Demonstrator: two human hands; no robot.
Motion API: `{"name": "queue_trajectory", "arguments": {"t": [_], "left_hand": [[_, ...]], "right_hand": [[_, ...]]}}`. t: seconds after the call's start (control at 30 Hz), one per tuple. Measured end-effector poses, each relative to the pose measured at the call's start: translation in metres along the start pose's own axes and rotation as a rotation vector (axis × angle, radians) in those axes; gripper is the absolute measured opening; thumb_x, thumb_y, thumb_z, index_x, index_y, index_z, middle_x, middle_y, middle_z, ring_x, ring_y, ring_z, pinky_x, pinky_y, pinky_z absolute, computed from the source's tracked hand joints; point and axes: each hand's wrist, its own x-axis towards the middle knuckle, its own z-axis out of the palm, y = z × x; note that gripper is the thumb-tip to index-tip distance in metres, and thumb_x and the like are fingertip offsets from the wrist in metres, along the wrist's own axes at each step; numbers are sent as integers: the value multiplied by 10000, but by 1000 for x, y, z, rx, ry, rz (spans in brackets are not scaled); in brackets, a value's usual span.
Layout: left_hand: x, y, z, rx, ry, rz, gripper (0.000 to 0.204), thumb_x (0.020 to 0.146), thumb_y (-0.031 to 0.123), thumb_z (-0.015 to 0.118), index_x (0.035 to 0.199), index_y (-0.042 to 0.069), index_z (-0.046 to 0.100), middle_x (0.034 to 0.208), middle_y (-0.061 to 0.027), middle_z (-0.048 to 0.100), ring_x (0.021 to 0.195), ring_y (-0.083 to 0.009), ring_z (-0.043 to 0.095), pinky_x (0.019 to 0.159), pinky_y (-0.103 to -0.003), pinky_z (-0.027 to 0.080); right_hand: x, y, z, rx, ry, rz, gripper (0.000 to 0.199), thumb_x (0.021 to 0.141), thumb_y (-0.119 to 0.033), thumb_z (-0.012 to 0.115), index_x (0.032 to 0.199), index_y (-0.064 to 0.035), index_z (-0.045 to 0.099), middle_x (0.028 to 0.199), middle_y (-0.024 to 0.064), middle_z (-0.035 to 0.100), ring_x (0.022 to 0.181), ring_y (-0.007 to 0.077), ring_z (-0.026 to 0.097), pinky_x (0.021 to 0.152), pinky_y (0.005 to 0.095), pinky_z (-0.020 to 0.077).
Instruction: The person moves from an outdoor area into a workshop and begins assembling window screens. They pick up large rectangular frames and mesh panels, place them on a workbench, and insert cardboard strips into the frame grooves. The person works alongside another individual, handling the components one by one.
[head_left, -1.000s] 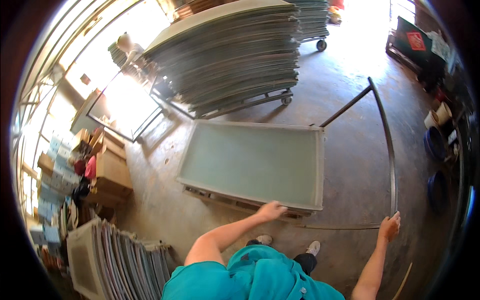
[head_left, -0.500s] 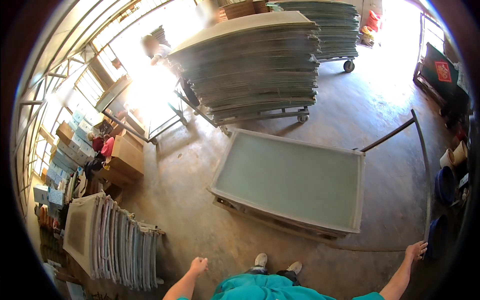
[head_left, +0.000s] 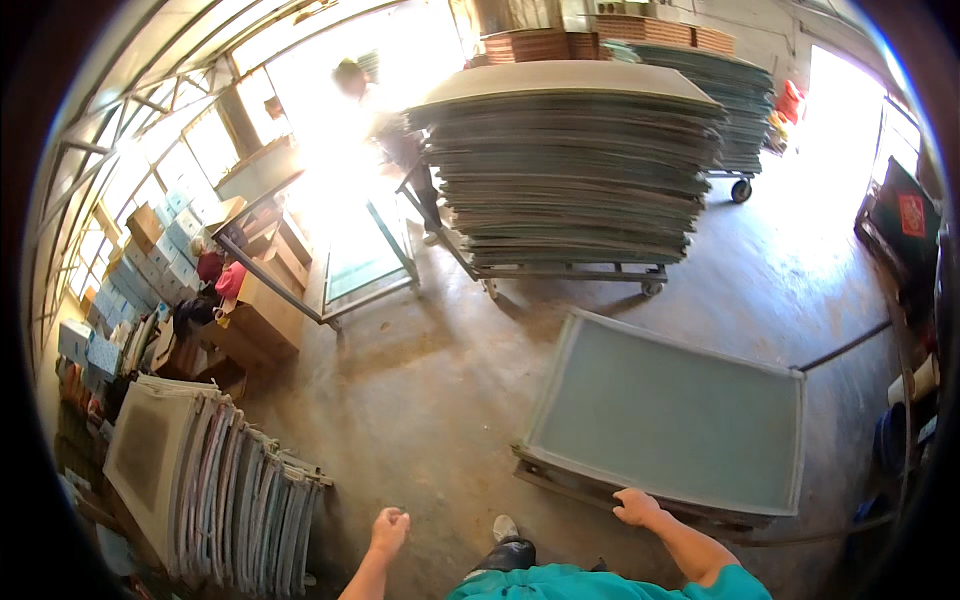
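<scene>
My left hand [head_left: 390, 528] hangs low in front of my body with its fingers curled and nothing visible in them. It is apart from everything around it. Across from it, my right hand [head_left: 636, 506] appears just before the near edge of a low cart, its fingers bent and drawn together; no held object shows. Whether it touches the edge is unclear. On that cart lies a large framed screen [head_left: 670, 415] with a pale green mesh and a whitish border. A thin metal push rail [head_left: 905, 410] curves round the cart's right side.
To the left stands a row of upright frames [head_left: 230, 480], with cardboard boxes [head_left: 255, 335] behind. A tall stack of panels [head_left: 570, 180] sits on a wheeled cart ahead. Near an angled metal rack [head_left: 365, 290], a person [head_left: 395, 130] stands in strong glare. Blue tubs [head_left: 888, 438] line the right.
My right hand has let go of the metal push rail and swung inward to the left. The view has turned left, so the screen cart appears farther right. My left hand stays low.
</scene>
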Motion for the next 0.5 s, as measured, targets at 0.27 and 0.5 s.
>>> {"name": "queue_trajectory", "arguments": {"t": [0.27,0.5], "left_hand": [[148,132,-130,203,419,477,638,748,135,640,1294,13,332,1256,-189,434,1031,-299,539,872,-359,435],[259,327,-192,784,935,860,871,693,171,703,1380,64,179,1447,-176,124,1339,-314,142,1055,-451,213]], "right_hand": [[131,-162,-94,-299,-98,-107,501,770,-292,559,1224,-107,455,1246,151,451,1117,324,462,894,430,408],[252,-288,-198,-320,422,-531,746,728,-279,659,1322,-36,278,1335,204,308,1100,347,467,864,416,421]]}}
